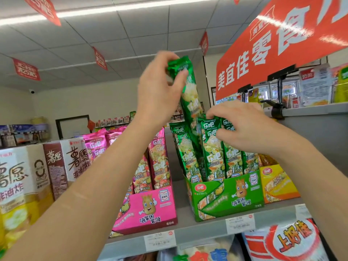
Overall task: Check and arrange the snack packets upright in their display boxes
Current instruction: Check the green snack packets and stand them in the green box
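Note:
A green display box (227, 198) stands on the top shelf, filled with several tall green snack packets (212, 147) standing upright. My left hand (160, 91) pinches the top of one green packet (190, 98), raised well above the others, its lower end still among them. My right hand (239, 127) grips the tops of the upright green packets in the box. To the left a pink display box (150, 210) holds several pink packets (158, 159).
A yellow display box (278, 183) sits right of the green one. White and brown snack cartons (56, 166) stand at the left. A red hanging sign (282, 44) is overhead at right. Price tags (240, 223) line the shelf edge (197, 236), with bags on the shelf below.

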{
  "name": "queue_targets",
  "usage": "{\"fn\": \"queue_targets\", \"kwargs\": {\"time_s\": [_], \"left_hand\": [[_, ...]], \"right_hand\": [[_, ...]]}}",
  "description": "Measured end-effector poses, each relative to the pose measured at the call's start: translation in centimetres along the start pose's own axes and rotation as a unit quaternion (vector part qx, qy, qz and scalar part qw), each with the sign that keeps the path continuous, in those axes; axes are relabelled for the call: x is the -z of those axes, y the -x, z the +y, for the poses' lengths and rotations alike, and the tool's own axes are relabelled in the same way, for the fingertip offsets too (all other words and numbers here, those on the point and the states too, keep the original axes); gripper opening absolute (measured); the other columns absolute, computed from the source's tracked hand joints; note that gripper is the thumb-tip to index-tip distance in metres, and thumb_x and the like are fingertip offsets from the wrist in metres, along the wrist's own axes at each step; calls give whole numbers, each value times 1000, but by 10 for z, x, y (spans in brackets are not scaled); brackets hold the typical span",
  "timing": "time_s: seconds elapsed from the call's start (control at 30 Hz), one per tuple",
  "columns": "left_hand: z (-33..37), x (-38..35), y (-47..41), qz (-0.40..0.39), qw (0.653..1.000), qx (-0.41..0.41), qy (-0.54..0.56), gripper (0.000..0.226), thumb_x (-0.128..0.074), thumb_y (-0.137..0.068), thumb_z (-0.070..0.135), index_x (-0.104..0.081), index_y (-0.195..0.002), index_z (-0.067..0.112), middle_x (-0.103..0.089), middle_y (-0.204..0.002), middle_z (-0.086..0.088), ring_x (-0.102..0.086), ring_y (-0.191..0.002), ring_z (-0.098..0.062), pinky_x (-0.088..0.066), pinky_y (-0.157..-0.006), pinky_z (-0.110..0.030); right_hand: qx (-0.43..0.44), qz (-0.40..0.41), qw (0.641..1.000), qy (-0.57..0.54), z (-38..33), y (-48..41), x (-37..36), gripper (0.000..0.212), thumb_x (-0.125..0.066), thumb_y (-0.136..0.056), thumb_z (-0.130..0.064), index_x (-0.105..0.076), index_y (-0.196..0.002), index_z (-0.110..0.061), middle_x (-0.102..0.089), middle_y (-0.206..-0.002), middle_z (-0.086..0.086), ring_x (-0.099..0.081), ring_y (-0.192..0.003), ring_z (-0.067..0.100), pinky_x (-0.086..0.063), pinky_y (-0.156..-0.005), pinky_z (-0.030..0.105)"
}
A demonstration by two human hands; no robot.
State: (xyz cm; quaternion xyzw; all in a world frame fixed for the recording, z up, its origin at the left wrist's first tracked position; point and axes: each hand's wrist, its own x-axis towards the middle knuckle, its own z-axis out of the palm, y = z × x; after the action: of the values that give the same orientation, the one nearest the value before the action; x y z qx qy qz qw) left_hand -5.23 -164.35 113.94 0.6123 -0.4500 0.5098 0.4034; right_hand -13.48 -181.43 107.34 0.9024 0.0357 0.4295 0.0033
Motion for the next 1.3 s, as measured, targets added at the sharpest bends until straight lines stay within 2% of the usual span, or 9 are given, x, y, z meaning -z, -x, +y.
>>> {"fn": "queue_targets", "kwargs": {"time_s": [0.23, 0.33, 0.43, 0.53, 0.67, 0.83, 1.03, 1.17, 1.3], "left_hand": [[9, 48, 38, 220, 970, -100, 23, 21, -57, -96, 14, -56, -114, 3, -54, -103, -6, -58, -92, -25, -52, -78, -35], [11, 58, 63, 211, 974, -79, 31, 13, -56, -97, 16, -55, -110, 17, -55, -99, -2, -59, -87, -25, -52, -73, -41], [18, 58, 84, 171, 983, -44, 51, 11, -56, -95, 19, -52, -101, 28, -56, -92, 3, -57, -81, -20, -49, -67, -37], [23, 57, 98, 165, 983, 12, 84, 16, -59, -93, 21, -50, -91, 34, -54, -83, 6, -53, -73, -10, -41, -62, -23], [24, 58, 110, 193, 968, 83, 134, 24, -63, -91, 15, -47, -80, 29, -49, -69, 18, -47, -64, 3, -37, -61, -13], [23, 55, 128, 179, 915, 240, 270, 31, -71, -85, 23, -45, -69, 21, -45, -65, 1, -40, -63, -19, -35, -60, -40], [19, 54, 147, 172, 799, 360, 450, 30, -72, -69, 31, -47, -56, 19, -42, -48, 8, -36, -42, -5, -30, -39, -15], [21, 49, 160, 163, 793, 389, 439, 28, -70, -70, 32, -55, -50, 21, -47, -51, 8, -37, -48, -6, -28, -45, -19], [36, 40, 176, 163, 801, 391, 423, 18, -69, -70, 29, -70, -56, 18, -58, -58, 8, -50, -59, -6, -44, -60, -24]], "right_hand": [[-1, 120, 993, -19, -10, 3, -17, 35, -41, -88, -36, -66, -112, -30, -55, -129, -10, -38, -127, 10, -14, -96, 31], [-21, 163, 986, -31, -21, 11, -17, 39, -43, -91, -32, -62, -124, -29, -50, -139, -6, -35, -134, 12, -14, -108, 38], [-30, 215, 962, -168, -41, 31, -17, 37, -44, -95, -31, -60, -127, -29, -54, -130, -14, -42, -127, 2, -29, -111, 33], [-32, 141, 909, -391, -68, 67, -25, 41, -44, -92, -55, -53, -131, -44, -59, -125, -27, -54, -117, -4, -42, -92, 9], [-64, 51, 895, -439, -103, 116, -52, 70, -44, -75, -83, -30, -139, -59, -53, -124, -37, -52, -115, -12, -44, -85, 15], [-93, 129, 902, -402, -134, 139, -73, 40, -42, -91, -64, -43, -130, -52, -63, -103, -29, -61, -74, -8, -39, -60, 0], [-140, 93, 827, -537, -137, 156, -75, 34, -50, -81, -72, -53, -115, -66, -65, -102, -38, -63, -97, -11, -41, -74, -2], [-149, 66, 791, -590, -128, 170, -75, 31, -57, -81, -55, -61, -112, -59, -67, -110, -31, -62, -103, -11, -42, -79, 0], [-160, 16, 770, -617, -109, 190, -71, 46, -57, -80, -56, -60, -123, -41, -67, -119, -24, -61, -113, -2, -44, -85, 6]]}}
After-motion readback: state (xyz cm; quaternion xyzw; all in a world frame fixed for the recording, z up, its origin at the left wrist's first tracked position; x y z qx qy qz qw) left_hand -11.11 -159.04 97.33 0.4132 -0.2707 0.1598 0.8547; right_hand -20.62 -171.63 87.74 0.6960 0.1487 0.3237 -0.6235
